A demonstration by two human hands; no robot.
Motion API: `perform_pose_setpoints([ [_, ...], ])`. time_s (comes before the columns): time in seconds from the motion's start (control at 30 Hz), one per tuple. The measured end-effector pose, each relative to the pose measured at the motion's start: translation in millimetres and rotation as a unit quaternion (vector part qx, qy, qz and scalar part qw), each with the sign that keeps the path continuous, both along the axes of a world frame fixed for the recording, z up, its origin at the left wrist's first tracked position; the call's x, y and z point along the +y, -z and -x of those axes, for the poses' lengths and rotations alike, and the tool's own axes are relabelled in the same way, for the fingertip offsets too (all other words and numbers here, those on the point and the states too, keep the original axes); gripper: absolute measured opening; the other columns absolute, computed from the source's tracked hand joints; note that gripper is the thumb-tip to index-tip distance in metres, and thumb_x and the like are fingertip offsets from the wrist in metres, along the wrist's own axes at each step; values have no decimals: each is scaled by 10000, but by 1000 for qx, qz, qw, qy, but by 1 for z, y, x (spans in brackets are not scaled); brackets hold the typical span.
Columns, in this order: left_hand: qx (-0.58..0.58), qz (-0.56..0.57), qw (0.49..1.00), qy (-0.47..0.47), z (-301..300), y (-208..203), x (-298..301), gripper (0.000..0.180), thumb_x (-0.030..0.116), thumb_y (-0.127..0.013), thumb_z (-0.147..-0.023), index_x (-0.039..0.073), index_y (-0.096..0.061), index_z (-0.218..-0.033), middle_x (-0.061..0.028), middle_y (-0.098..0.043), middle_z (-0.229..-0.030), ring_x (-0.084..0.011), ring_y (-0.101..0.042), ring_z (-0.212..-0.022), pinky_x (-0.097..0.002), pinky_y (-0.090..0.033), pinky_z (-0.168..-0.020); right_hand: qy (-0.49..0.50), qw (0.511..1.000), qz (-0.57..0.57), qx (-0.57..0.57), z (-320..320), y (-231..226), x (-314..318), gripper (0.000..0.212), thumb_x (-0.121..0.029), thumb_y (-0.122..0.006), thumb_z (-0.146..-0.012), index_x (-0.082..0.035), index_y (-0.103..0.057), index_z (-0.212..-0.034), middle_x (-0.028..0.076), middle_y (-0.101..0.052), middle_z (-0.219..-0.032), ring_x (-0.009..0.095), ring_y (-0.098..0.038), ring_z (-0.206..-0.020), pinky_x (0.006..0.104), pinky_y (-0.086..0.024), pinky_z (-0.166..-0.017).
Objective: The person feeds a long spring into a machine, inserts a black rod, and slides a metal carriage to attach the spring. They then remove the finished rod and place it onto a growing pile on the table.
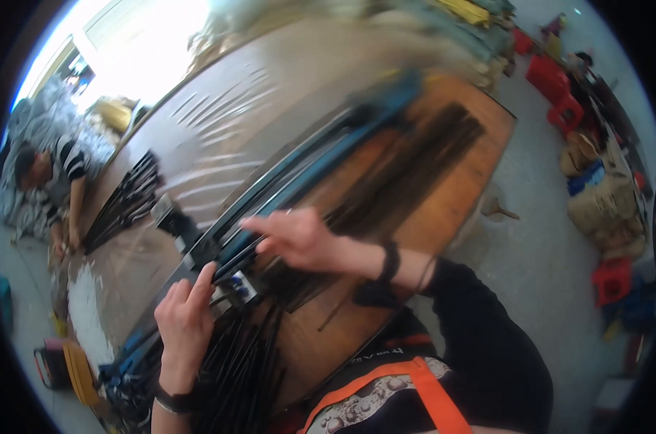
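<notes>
A long blue metal frame [299, 184] with parallel rails lies diagonally across the table. Over its near end reaches my right hand [299, 240], index finger stretched toward the rails and the other fingers curled. A dark rod [234, 265] runs beneath these fingers; whether they grip it is hidden. To the left, my left hand [185, 309] has its index finger extended to the frame's end block [200, 254], beside the rod's end. Its remaining fingers are curled, and what they hold, if anything, does not show. Blurred dark rods [407, 170] lie in a bundle right of the frame.
More dark rods [245, 354] lie below my hands. At the table's left edge a co-worker [53, 173] in stripes bends beside another dark bundle [129, 195]. Clear plastic sheeting [212, 108] covers part of the table [479, 148]. Red stools [565, 112] and sacks [599, 210] stand right.
</notes>
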State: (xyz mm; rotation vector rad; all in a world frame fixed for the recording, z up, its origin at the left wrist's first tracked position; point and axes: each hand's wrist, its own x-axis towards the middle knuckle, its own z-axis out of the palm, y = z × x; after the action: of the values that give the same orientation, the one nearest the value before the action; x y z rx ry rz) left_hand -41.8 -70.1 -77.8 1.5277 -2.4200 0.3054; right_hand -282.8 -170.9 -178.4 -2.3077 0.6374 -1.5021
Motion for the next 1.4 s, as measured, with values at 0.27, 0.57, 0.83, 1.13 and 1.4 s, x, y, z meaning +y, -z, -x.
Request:
perform_pose_setpoints([
  [0.27,95,89,983,-130,-89,-27,25,268,46,-615,-924,42,-623,-1191,-170,-631,-888,-323,-612,-748,-364,-495,-664,-14,993,-98,57,-13,4,-55,179,-130,-696,-862,-78,-689,-1034,112,-676,-817,272,-653,-739,367,-506,-652],
  [0.57,111,142,961,-211,-144,-29,82,227,95,-605,-963,6,-632,-1171,-195,-651,-882,-281,-615,-713,-328,-489,-658,-204,972,-61,99,-149,-20,-67,95,-193,-725,-843,-107,-744,-878,64,-684,-796,209,-628,-798,353,-428,-844],
  [0.83,143,67,945,-285,-166,-7,104,236,106,-603,-969,-3,-632,-1176,-195,-645,-840,-278,-598,-685,-326,-490,-661,-189,961,18,201,-176,-22,-66,145,-256,-728,-829,-117,-718,-790,48,-624,-704,218,-612,-841,388,-382,-886],
  [1.13,95,49,977,-186,-175,32,67,243,147,-651,-910,101,-660,-1149,-157,-654,-830,-319,-645,-728,-394,-502,-633,21,949,192,249,-52,-14,-103,21,-120,-671,-845,-130,-655,-838,32,-648,-752,247,-621,-853,408,-348,-971],
  [1.4,120,-26,989,-77,-100,73,-45,167,232,-597,-937,70,-638,-944,-158,-654,-796,-365,-647,-754,-461,-516,-652,113,950,115,268,35,-10,-104,55,-101,-661,-859,-57,-632,-847,76,-654,-823,272,-569,-882,390,-389,-919],
])
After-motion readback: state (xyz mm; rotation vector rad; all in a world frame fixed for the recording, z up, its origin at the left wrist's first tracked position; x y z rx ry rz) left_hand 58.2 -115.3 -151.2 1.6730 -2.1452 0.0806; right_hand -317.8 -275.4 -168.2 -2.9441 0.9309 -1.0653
